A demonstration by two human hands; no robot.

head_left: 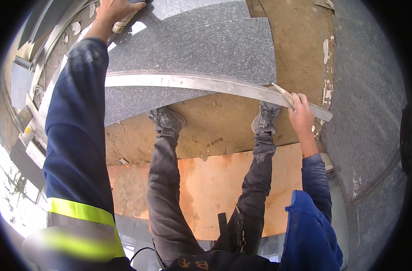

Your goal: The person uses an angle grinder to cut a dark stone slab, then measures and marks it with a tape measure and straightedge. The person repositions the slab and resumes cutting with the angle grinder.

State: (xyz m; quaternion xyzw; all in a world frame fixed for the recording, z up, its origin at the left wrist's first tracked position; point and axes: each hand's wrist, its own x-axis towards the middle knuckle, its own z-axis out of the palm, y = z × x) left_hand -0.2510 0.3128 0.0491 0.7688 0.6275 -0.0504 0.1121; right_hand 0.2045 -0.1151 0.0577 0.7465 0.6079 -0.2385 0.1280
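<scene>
At the upper left rim my left hand (116,10) reaches far out, thumb extended and other fingers mostly cut off. Beneath its palm sticks out a pale, rounded object (122,23) that I cannot make out; the fingers seem closed round it. A long flat metal straightedge (183,81), bowed by the lens, lies across a speckled dark-grey sheet (206,49). Over its right end my right hand (301,114) is closed on a slim, pale pointed tool (283,94), its tip toward the sheet. Whether those fingers also press the straightedge is unclear.
My shoes (167,121) stand on brown dusty ground at the sheet's near edge. Behind them lies an orange-brown board (210,185). A large dark slab (368,113) runs along the right. Panels, cables and scraps (38,95) crowd the left.
</scene>
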